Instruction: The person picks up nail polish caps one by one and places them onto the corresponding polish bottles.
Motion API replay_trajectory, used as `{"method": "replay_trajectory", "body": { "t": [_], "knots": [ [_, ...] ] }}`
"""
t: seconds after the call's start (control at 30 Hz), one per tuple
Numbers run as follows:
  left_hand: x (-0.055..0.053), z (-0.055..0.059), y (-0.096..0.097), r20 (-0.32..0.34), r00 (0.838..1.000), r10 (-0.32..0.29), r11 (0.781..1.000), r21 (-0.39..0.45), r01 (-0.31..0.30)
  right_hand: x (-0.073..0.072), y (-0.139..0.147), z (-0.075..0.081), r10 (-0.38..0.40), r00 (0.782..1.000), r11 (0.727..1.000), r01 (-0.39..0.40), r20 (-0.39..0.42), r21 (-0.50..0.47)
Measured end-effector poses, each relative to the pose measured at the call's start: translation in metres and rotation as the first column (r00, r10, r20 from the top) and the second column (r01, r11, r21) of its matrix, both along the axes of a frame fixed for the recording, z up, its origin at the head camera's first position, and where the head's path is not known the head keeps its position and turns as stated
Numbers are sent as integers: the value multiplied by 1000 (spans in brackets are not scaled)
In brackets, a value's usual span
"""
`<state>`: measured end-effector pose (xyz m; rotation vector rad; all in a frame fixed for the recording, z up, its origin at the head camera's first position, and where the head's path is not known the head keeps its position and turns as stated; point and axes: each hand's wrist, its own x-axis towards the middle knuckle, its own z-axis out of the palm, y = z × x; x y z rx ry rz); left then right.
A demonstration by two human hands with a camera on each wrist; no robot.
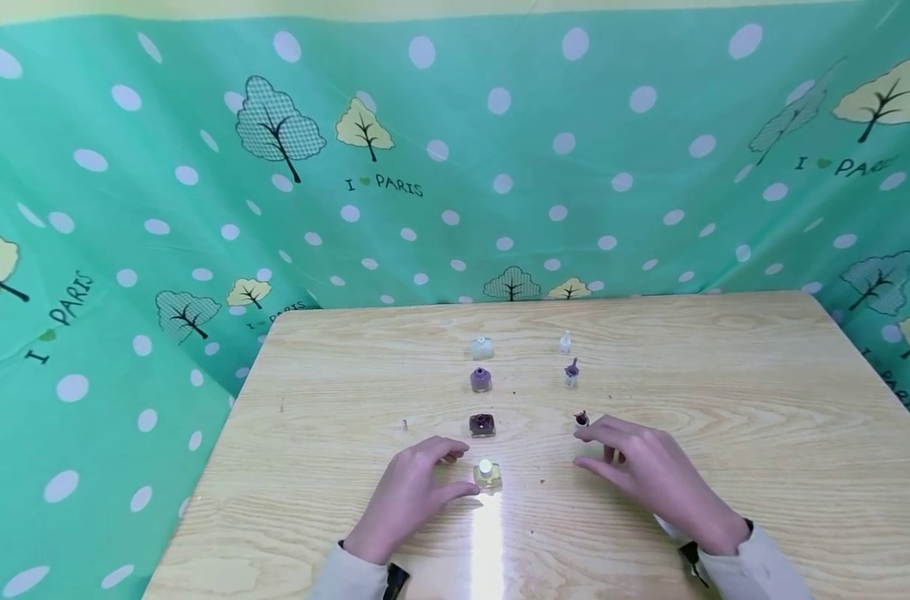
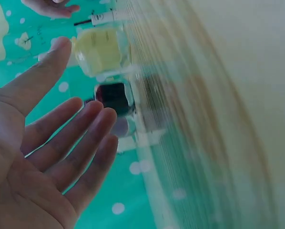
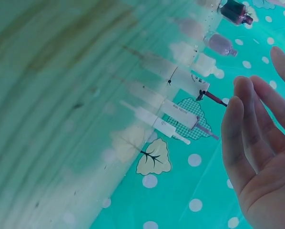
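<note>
A pale yellow nail polish bottle with a white cap stands upright on the table. My left hand is around its left side, thumb and fingers spread apart; the left wrist view shows its open palm beside the yellow bottle. Behind it, in a row, stand uncapped dark red, purple and white bottles. My right hand hovers by the dark red brush cap, which stands brush up. In the right wrist view, its straight fingertips are close to the dark red brush.
A purple-brushed cap and a white-brushed cap stand brush up behind the dark red one. The glossy wooden table carries small dark specks. A green dotted cloth hangs behind it.
</note>
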<state>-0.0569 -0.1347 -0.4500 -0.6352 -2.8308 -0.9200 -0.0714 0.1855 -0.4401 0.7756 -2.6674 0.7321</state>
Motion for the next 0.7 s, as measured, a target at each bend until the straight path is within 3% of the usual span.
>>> {"method": "replay_trajectory", "body": {
  "t": [0.37, 0.7],
  "knots": [
    [-14, 1, -9, -21, 997, 80, 997, 13, -80, -3, 8, 0, -64, 998, 998, 64, 12, 3],
    [-25, 0, -7, -23, 996, 86, 996, 24, -85, -7, 15, 1, -116, 993, 993, 115, 37, 37]
  ]
}}
